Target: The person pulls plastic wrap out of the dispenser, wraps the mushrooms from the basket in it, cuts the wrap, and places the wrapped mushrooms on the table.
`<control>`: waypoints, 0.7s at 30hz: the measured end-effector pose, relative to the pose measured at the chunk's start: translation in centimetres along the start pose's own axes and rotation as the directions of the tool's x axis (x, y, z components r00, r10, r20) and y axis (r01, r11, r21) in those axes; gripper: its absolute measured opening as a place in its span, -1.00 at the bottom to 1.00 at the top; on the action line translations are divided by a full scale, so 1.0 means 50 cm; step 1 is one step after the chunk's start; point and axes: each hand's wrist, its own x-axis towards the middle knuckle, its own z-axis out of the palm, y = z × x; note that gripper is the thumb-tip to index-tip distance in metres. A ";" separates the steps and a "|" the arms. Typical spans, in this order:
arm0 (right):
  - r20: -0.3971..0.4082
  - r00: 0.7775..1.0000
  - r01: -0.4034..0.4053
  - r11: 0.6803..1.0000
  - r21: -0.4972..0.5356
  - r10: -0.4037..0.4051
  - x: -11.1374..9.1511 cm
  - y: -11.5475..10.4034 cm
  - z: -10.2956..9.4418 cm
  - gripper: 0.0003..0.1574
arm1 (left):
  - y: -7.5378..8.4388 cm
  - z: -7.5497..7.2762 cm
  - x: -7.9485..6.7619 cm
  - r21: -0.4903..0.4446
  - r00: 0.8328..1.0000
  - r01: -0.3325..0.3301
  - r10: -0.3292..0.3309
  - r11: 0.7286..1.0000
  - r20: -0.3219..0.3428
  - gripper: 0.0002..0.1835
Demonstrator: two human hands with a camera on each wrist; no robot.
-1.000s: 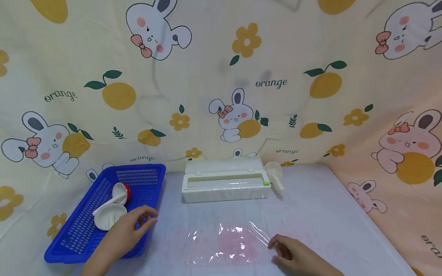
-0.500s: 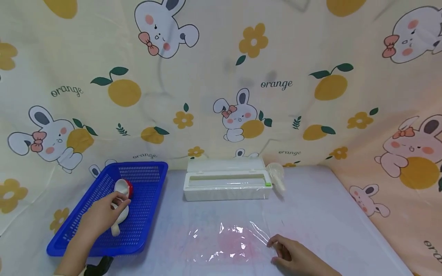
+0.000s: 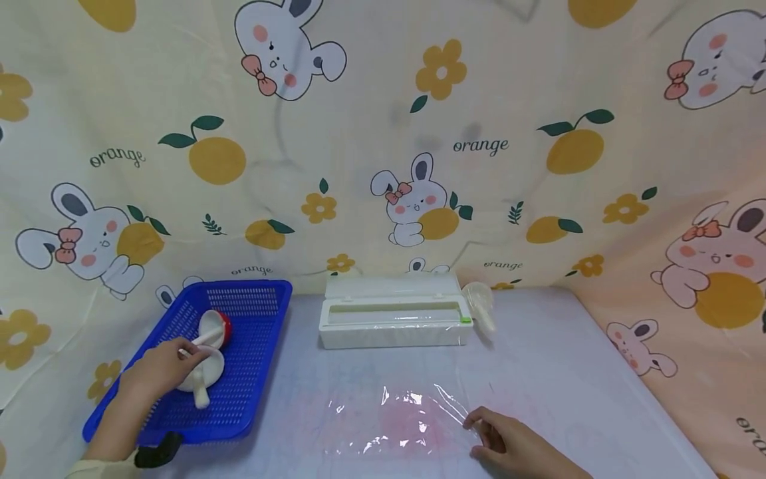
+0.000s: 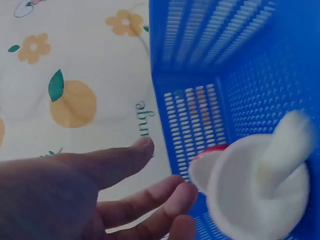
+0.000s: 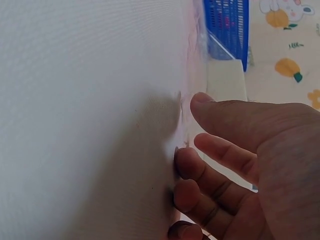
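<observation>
My left hand is over the blue basket, thumb and fingers beside the handle of a red-backed white ladle. In the left wrist view a gap shows between thumb and fingers, with nothing visible in it. A white ladle lies in front of the red-backed one, its handle blurred. On the table, clear plastic wrap lies flat over a pinkish patch. My right hand pinches the wrap's right edge, where creases run to the fingertips; the exact grip is partly hidden.
A white plastic wrap dispenser with its lid raised stands at the back of the table. Right of it lies a ladle covered in clear wrap. A printed cloth hangs behind.
My left hand has moved left from the basket's right rim to above the ladles. The red-backed ladle's handle and the white ladle have shifted. My right hand has stayed at the wrap's edge.
</observation>
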 end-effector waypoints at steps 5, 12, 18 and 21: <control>0.004 1.000 -0.031 0.999 0.022 0.031 0.000 0.000 0.000 -0.53 | 0.010 -0.016 0.004 0.035 1.000 -0.011 0.010 0.999 0.018 -0.21; -0.002 0.999 0.034 0.999 0.003 -0.034 0.000 0.006 0.003 -0.54 | 0.004 -0.005 0.027 0.060 0.995 0.067 -0.071 0.996 0.068 -0.16; -0.003 0.999 0.053 0.999 0.010 -0.053 0.002 0.011 0.003 -0.52 | 0.001 -0.004 0.043 0.104 0.982 0.152 -0.162 0.983 0.097 -0.09; -0.006 0.998 0.062 0.998 0.007 -0.062 0.002 0.009 0.001 -0.52 | 0.006 -0.004 0.044 0.114 0.979 0.170 -0.181 0.979 0.093 -0.18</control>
